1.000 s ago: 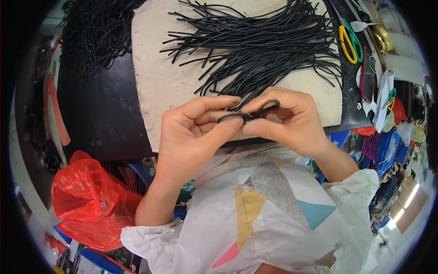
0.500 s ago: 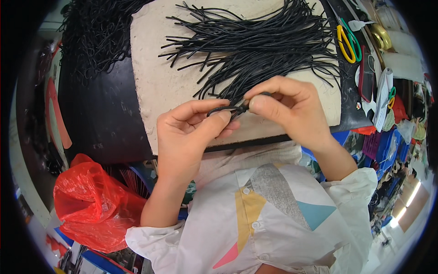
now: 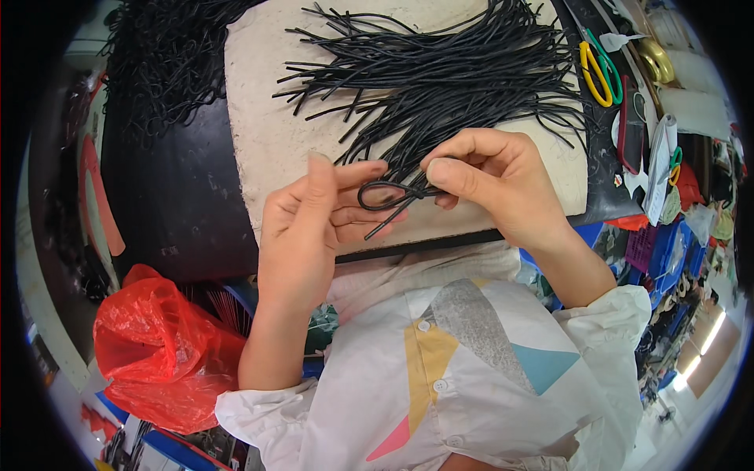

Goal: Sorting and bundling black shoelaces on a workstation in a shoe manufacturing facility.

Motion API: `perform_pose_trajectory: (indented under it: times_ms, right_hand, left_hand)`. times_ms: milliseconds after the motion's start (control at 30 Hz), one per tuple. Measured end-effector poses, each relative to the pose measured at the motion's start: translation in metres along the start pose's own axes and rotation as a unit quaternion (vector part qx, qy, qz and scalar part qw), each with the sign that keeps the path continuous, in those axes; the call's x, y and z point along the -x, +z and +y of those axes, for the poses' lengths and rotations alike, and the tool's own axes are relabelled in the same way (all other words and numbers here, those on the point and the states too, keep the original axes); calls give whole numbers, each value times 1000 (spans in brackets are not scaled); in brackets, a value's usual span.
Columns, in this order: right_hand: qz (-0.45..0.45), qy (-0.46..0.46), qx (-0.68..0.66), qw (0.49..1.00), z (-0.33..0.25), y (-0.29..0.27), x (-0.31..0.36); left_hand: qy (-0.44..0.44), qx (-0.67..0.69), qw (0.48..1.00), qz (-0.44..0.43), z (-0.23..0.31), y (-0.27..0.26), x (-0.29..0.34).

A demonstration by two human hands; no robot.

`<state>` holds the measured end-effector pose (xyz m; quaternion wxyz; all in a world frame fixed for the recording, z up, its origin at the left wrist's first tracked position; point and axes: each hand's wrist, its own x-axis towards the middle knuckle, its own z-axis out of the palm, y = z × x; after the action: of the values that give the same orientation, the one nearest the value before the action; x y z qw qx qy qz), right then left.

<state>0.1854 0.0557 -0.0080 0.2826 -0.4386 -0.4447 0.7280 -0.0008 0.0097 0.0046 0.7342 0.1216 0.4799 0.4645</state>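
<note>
A black cord (image 3: 417, 191) is bent into a small loop with a knot, its loop pointing left and one loose end hanging toward me. My right hand (image 3: 503, 180) pinches it near the knot between thumb and fingertips. Behind the loop, my left hand (image 3: 302, 216) is spread, thumb raised and apart from the fingers; its fingertips lie close to the cord, and whether they touch it I cannot tell. Just beyond both hands, a heap of straight black cords (image 3: 463, 74) lies across a beige board (image 3: 263, 102).
Tangled black looped cords (image 3: 169, 59) pile up at the far left on the black surface (image 3: 173, 196). Scissors with yellow and green handles (image 3: 606, 78) lie right of the board, near a dark red tool (image 3: 630, 137). A red plastic bag (image 3: 165, 353) sits at lower left.
My left thumb has lifted off the cord and the left hand has opened, shifting slightly left. The knotted loop now shows, still held by my right hand.
</note>
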Motion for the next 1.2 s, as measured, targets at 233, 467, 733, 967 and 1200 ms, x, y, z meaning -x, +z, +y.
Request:
perform_pose_trajectory:
  times_ms: [233,467,733,967,1200]
  right_hand:
    - [-45,-16,43,998,-2,4,2]
    - [-147,87,-52,984,1,6,10]
    - [-92,-117,104,983,-13,5,-14]
    - [103,-399,610,677,-18,-36,-66]
    - [55,-422,564,708,-53,-7,-37]
  left_hand:
    - [75,-209,974,-46,-12,4,2]
    - [50,-224,965,-129,-14,1,6]
    - [159,-266,951,-19,20,-6,9]
    - [598,-609,448,266,95,-36,-39]
    - [593,-655,466,54,29,0,-38]
